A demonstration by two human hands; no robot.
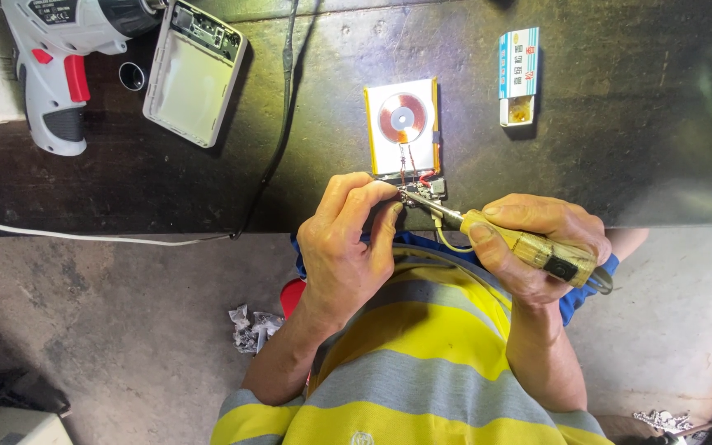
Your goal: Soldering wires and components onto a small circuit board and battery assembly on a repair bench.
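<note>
Soldering iron [529, 247] in right hand [537, 239], left hand [348, 239] steadying circuit board [423, 191]

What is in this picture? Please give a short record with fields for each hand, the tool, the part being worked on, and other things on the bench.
Left hand: fingertips pinched at the small circuit board
Right hand: grips a yellow-handled soldering iron, tip at the board
Workpiece: flat battery pack with copper coil, thin wires to the board
Bench: white cordless screwdriver, open white casing, small open box
</note>
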